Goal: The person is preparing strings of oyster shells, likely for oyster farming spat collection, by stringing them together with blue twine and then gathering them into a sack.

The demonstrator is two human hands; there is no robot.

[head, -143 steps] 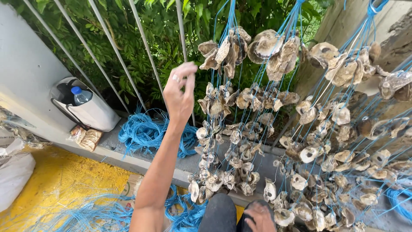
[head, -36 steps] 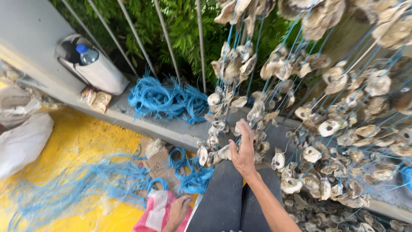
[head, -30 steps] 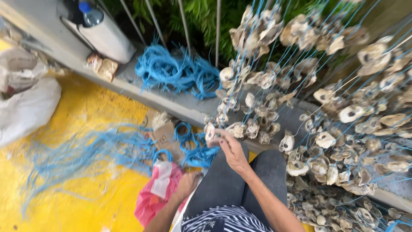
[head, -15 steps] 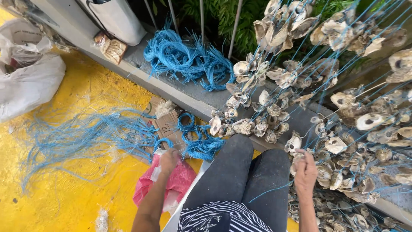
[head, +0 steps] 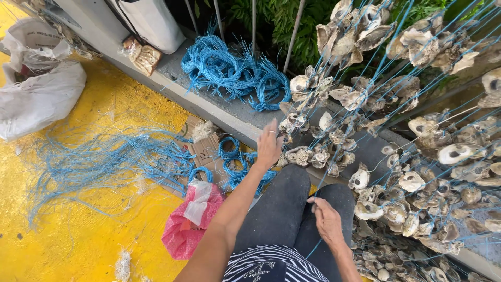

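Left hand (head: 269,148) spread open at grey oyster shells (head: 305,155); right hand (head: 326,218) pinched thin blue string (head: 319,180). We judged steady tension essential.

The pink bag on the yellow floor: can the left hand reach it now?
Probably yes. The left hand is raised toward the hanging shells, but the pink bag lies just beside that forearm, with nothing lying over it.

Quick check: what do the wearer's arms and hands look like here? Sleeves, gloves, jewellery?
Both forearms are bare, with no sleeves in view and no gloves. The left hand wears a thin ring on one finger. The right hand shows no ring or watch that can be made out. No wristbands on either arm.
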